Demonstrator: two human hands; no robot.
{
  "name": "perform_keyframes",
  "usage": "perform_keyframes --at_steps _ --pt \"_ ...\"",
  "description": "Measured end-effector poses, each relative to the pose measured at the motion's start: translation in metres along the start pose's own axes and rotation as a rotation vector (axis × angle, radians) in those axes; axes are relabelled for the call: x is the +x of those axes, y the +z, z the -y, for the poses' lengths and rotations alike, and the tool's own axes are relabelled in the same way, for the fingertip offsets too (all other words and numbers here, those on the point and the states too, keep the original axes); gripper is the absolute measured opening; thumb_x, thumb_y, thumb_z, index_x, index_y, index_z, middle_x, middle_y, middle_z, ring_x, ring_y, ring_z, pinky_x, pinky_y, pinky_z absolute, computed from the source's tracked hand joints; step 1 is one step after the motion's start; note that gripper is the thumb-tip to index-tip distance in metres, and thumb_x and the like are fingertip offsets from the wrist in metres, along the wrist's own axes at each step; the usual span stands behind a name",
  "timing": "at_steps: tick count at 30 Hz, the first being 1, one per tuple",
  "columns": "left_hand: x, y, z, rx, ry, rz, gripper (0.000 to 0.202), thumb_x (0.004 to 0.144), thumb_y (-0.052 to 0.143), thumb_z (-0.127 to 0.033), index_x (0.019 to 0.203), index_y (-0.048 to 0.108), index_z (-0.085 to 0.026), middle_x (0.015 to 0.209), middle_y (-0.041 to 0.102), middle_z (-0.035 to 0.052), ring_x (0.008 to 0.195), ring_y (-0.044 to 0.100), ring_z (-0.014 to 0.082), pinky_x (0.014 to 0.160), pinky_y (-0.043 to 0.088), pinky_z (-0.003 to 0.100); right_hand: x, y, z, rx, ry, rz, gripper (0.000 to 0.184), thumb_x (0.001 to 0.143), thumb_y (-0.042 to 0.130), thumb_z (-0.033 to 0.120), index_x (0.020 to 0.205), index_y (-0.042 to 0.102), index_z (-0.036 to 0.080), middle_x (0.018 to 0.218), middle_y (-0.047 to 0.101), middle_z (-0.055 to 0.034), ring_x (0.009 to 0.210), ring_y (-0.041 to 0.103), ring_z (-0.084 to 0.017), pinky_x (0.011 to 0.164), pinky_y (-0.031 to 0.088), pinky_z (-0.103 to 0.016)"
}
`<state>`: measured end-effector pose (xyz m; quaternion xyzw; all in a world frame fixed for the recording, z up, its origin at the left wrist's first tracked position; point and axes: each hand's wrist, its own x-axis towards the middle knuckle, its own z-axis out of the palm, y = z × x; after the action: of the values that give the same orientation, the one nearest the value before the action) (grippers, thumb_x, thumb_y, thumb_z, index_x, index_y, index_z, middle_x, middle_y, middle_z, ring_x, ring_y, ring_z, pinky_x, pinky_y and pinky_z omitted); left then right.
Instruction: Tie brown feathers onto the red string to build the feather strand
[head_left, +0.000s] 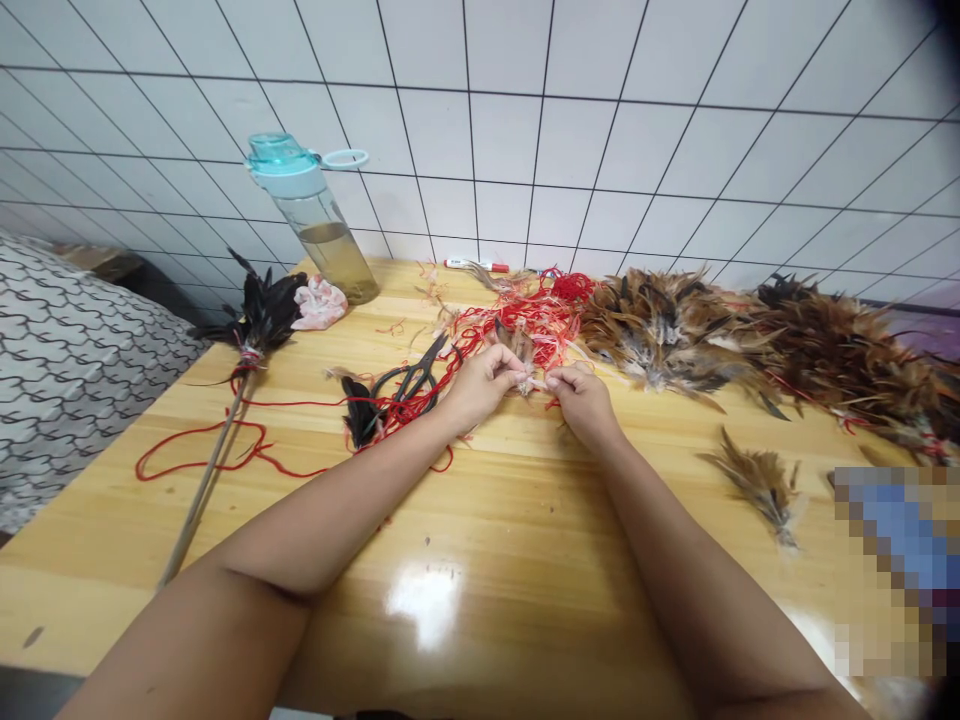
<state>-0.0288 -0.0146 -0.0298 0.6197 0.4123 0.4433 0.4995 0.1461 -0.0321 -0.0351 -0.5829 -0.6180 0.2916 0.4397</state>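
Note:
My left hand and my right hand meet at the middle of the wooden table. Both pinch a small bundle of brown feathers between their fingertips, quills down. Just behind the hands lies a tangle of red string. Black scissors rest to the left of my left hand, beside a tuft of black feathers.
A heap of brown feathers runs along the back right. A loose feather clump lies at right. A stick tipped with black feathers and loose red cord lie at left. A water bottle stands by the tiled wall.

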Motion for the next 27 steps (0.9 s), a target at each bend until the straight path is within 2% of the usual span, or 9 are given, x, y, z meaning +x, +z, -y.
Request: perform_keyframes --at_steps 3,8,15,18,20,23,25,27 --pt "0.002 -0.004 0.0 0.009 0.031 0.03 0.011 0.078 0.062 -0.024 0.08 0.056 -0.016 0.093 0.067 0.0046 0.086 0.062 0.0137 0.079 0.047 0.027 0.002 -0.004 -0.003 -0.074 0.011 0.013 0.015 0.075 0.058 0.02 0.067 0.07 0.023 0.071 0.054 -0.0014 0.074 0.051 -0.017 0.075 0.04 -0.032" --pt "0.006 -0.011 -0.001 0.085 0.088 0.023 0.006 0.079 0.059 -0.021 0.078 0.055 -0.016 0.096 0.065 0.0044 0.088 0.061 0.0136 0.078 0.045 0.026 0.005 -0.013 -0.011 -0.222 0.02 0.041 0.016 0.077 0.058 0.021 0.067 0.071 0.023 0.073 0.055 -0.0021 0.073 0.052 -0.017 0.073 0.039 -0.031" --pt "0.008 -0.02 -0.006 0.218 0.092 -0.009 0.005 0.077 0.059 -0.021 0.075 0.055 -0.018 0.071 0.06 -0.0011 0.068 0.054 0.0125 0.065 0.04 0.024 0.007 -0.024 -0.02 -0.371 0.006 0.03 0.021 0.079 0.054 0.023 0.066 0.07 0.023 0.075 0.059 -0.0033 0.071 0.051 -0.016 0.067 0.037 -0.029" --pt "0.008 -0.02 -0.008 0.254 0.073 -0.033 0.005 0.076 0.059 -0.021 0.074 0.056 -0.017 0.067 0.058 -0.0021 0.065 0.051 0.0118 0.062 0.038 0.024 0.009 -0.028 -0.018 -0.35 0.04 0.025 0.018 0.075 0.055 0.021 0.062 0.067 0.021 0.074 0.059 -0.0032 0.07 0.051 -0.016 0.065 0.036 -0.029" --pt "0.007 -0.018 -0.009 0.193 0.062 -0.03 0.007 0.076 0.061 -0.021 0.074 0.056 -0.017 0.07 0.059 -0.0015 0.066 0.052 0.0113 0.063 0.039 0.024 0.011 -0.031 -0.015 -0.236 0.084 0.021 0.015 0.071 0.057 0.02 0.059 0.064 0.02 0.07 0.058 -0.0021 0.067 0.049 -0.016 0.063 0.035 -0.029" --pt "0.005 -0.014 -0.012 -0.03 0.058 -0.005 0.014 0.074 0.065 -0.022 0.074 0.053 -0.015 0.087 0.064 0.0025 0.075 0.058 0.0111 0.067 0.042 0.024 0.011 -0.034 -0.007 0.118 0.223 0.046 0.012 0.067 0.06 0.023 0.056 0.057 0.02 0.055 0.049 0.0023 0.053 0.039 -0.012 0.053 0.029 -0.025" --pt "0.004 -0.01 -0.016 -0.216 0.039 0.03 0.021 0.073 0.068 -0.024 0.075 0.049 -0.015 0.095 0.066 0.0047 0.073 0.06 0.0102 0.063 0.042 0.022 0.009 -0.036 -0.001 0.4 0.329 0.126 0.013 0.064 0.064 0.026 0.058 0.054 0.019 0.049 0.041 0.0057 0.047 0.03 -0.008 0.048 0.022 -0.023" --pt "0.002 -0.007 -0.02 -0.383 -0.001 0.073 0.028 0.072 0.071 -0.027 0.076 0.046 -0.016 0.092 0.067 0.0052 0.066 0.06 0.0084 0.055 0.038 0.019 0.007 -0.038 0.004 0.623 0.38 0.219 0.016 0.059 0.07 0.026 0.06 0.055 0.018 0.05 0.041 0.0068 0.046 0.029 -0.006 0.047 0.02 -0.021"
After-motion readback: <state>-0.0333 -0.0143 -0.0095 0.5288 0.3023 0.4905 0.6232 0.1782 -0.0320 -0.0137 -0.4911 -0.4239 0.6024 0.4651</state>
